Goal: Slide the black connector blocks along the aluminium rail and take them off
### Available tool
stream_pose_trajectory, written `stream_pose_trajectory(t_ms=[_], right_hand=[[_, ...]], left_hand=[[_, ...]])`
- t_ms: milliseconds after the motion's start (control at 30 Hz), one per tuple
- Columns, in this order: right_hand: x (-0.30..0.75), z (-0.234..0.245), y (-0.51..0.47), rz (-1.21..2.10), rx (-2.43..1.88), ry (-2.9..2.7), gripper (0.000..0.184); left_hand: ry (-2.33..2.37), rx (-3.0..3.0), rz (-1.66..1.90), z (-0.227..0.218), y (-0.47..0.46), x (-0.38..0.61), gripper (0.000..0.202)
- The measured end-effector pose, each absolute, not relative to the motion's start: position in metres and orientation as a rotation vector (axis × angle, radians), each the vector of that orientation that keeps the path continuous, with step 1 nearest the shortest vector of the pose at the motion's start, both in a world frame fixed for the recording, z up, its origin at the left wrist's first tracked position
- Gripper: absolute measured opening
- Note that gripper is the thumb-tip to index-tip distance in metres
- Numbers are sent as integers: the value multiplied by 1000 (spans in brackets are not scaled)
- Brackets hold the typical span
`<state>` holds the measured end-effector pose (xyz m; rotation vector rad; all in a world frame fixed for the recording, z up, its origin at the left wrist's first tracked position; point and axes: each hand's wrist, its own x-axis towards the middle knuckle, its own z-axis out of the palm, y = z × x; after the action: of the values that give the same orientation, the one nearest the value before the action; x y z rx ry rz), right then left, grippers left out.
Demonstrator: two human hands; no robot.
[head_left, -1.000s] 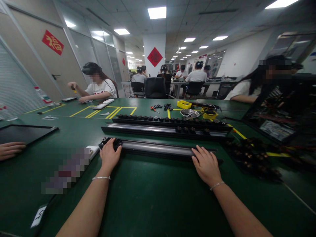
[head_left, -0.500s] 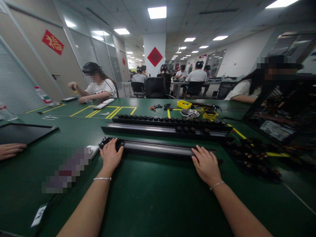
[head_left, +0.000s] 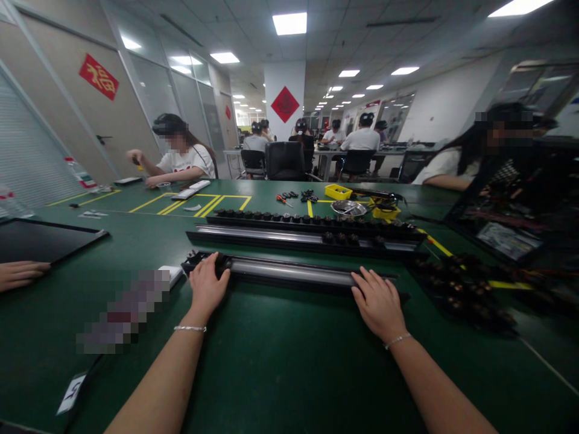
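Observation:
A long black channel rail (head_left: 289, 272) with a shiny grey strip inside lies crosswise on the green table in front of me. My left hand (head_left: 208, 283) reaches over its left end, fingers closed around a small black part (head_left: 223, 263) in the channel, mostly hidden by the fingers. More small dark parts (head_left: 193, 257) sit at the rail's left tip. Toward the right end, my right hand (head_left: 379, 301) grips the rail, fingers over the top and thumb at the near side. Behind it lie a second rail (head_left: 271, 235) with several black parts and a third, filled row (head_left: 289, 219).
Black parts are piled (head_left: 470, 295) at the right. Farther back stand a metal dish (head_left: 348, 208), a yellow tray (head_left: 338, 191) and a screwdriver (head_left: 284, 201). At left, another person's hand (head_left: 22, 275) rests by a black panel (head_left: 49, 241). A power strip (head_left: 169, 276) lies nearby.
My left hand has shifted slightly to the right along the rail, and the small black part with it. My right hand stays in place on the rail.

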<state>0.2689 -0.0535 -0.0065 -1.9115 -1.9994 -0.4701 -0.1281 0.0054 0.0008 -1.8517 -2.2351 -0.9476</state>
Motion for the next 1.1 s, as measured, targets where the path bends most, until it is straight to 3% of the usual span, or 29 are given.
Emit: stream_pose_trajectory(t_ms=[167,667,1100], right_hand=[[270,-7,-53,-484,-1902,-2012,46],[269,-4,-54,-428,-1928,-2011,47],[270,-5,-53,-442,-1914,-2015,45]], left_hand=[[-2296,-1808,-1076,-2,9,-133,62],[-2352,-1805,-1114,0,10,-135,58],[-2351,-1764,-874,-7,14,-138,51]])
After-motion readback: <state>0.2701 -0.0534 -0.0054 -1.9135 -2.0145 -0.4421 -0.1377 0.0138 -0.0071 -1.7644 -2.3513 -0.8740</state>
